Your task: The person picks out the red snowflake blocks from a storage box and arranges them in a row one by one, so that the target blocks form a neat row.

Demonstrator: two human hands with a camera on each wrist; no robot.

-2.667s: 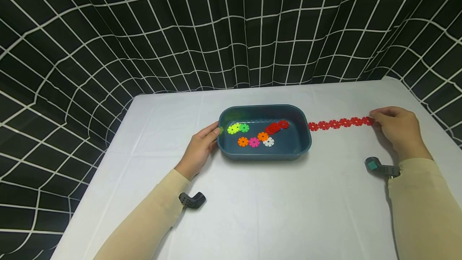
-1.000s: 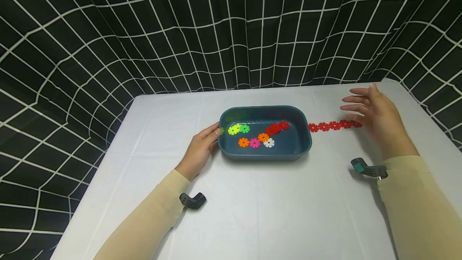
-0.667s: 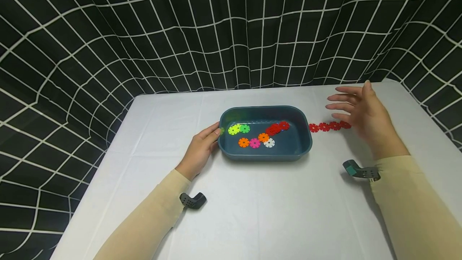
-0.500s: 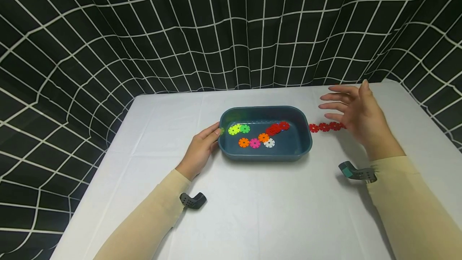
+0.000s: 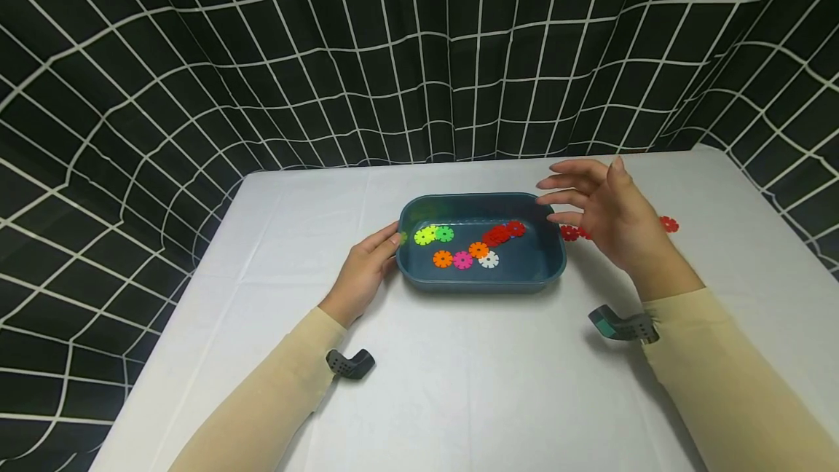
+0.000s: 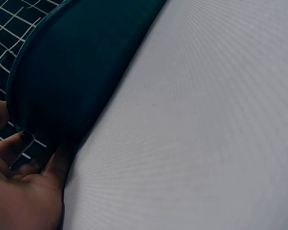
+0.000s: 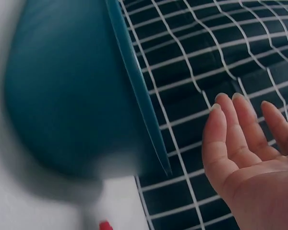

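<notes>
A dark blue-green plastic basin (image 5: 481, 286) sits mid-table with toothed plastic discs inside. My left hand (image 5: 360, 272) holds its left end, thumb and fingers at the rim; the left wrist view shows them against the end wall. My right hand (image 5: 616, 221), fingers spread and slightly bent, hovers over the basin's right end with nothing in it. A row of red toothed discs (image 5: 569, 233) lies right of the basin, its middle hidden behind the right hand; the far-right red disc (image 5: 668, 224) shows past the wrist.
In the basin lie overlapping red discs (image 5: 498, 234), yellow discs (image 5: 424, 236), a green disc (image 5: 444, 234), orange discs (image 5: 443, 259), a pink disc (image 5: 462, 260) and a white disc (image 5: 488, 260). Behind the white-covered table (image 5: 459, 370) hangs a black grid-patterned curtain (image 5: 367, 79).
My right hand has let go of the row's far-right red disc, lifted, opened and moved left to the basin's right end. My left hand and the basin stay put.
</notes>
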